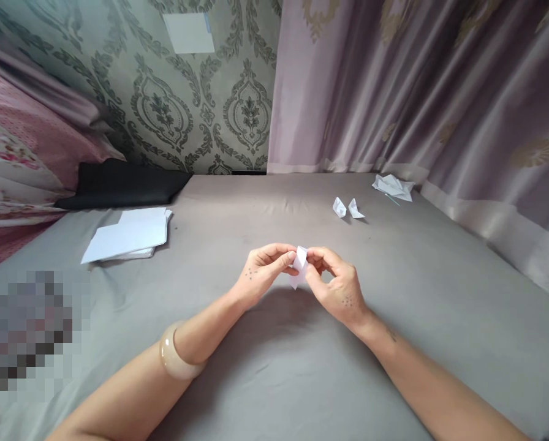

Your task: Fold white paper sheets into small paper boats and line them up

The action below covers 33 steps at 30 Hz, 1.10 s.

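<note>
Between my two hands, a small folded piece of white paper (301, 263) is held upright above the grey sheet. My left hand (268, 269) pinches its left edge between thumb and fingers. On the other side, my right hand (339, 282) grips the right edge with thumb and forefinger; some of its fingertips are hidden behind the paper. Farther off to the right, two small folded paper shapes (339, 207) stand side by side on the sheet, apart from my hands.
A stack of white paper (130, 236) lies at the left, in front of a black cloth (127, 182). More folded papers (393, 186) and a thin greenish stick (393, 199) lie at the far right by the curtain (348, 92). The grey sheet (238, 392) spreads beneath everything.
</note>
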{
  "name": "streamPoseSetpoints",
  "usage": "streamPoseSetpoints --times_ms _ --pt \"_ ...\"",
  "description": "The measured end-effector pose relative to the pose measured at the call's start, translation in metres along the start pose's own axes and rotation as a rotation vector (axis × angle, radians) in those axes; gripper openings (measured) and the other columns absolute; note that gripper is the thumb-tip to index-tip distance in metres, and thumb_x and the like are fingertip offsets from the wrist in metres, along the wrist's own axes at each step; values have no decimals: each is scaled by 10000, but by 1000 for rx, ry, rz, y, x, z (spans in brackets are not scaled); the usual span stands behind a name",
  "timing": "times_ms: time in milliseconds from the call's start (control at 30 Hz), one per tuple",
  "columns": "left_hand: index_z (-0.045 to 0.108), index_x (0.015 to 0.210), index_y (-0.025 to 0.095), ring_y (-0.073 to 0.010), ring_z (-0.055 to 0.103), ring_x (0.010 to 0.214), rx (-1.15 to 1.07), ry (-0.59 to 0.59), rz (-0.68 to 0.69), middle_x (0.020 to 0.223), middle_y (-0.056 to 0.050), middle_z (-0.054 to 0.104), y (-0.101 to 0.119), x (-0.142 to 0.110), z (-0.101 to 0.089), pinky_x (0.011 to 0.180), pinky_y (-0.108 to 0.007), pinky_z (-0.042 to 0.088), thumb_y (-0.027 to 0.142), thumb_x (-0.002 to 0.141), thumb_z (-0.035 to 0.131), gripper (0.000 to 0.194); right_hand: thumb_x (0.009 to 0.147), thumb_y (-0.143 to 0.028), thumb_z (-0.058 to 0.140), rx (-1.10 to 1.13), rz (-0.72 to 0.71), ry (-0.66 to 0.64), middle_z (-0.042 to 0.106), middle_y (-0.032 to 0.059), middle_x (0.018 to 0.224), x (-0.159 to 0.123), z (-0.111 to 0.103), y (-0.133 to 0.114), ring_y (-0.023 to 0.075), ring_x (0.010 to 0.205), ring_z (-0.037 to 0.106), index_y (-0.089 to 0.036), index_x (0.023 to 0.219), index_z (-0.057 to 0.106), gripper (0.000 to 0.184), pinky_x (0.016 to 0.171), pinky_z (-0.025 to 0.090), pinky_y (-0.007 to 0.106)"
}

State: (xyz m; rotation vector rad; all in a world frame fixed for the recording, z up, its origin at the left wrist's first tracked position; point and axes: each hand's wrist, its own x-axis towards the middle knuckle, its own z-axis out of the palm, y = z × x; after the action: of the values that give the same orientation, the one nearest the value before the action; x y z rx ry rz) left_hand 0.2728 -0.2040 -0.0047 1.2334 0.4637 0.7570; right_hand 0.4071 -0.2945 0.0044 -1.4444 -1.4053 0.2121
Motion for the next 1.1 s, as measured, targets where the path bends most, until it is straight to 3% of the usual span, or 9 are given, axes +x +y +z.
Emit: streamPoseSetpoints --times_ms 167,300,767,1100 --pt "731 927 152 -166 649 782 23 -21 13 894 -66 721 -1 -1 0 740 -332 573 351 812 690 234 846 -223 575 2 9 38 653 -3 729 2 -1 -3 113 598 576 -224 858 636 62 581 501 255" --pt "735 940 156 -179 655 812 27 -34 4 909 -72 724 -2 -1 1 746 -340 578 356 810 691 242 857 -251 586 -31 -48 88 614 12 758 4 -3 -5 106 585 550 -219 789 640 92 547 488 257" --pt "739 922 153 -186 665 817 -21 -57 -45 886 -66 728 -1 -3 3 766 -347 569 350 804 699 234 858 -203 602 16 -23 89 634 -3 801 1 -1 -4 109 624 565 -249 886 664 82 563 476 259" --pt "737 918 150 -193 665 847 -92 -45 -77 892 -70 723 0 -4 6 776 -352 570 324 794 716 215 848 -125 590 -63 -148 122 622 -4 791 1 -1 -3 98 620 546 -243 876 675 149 542 454 241"
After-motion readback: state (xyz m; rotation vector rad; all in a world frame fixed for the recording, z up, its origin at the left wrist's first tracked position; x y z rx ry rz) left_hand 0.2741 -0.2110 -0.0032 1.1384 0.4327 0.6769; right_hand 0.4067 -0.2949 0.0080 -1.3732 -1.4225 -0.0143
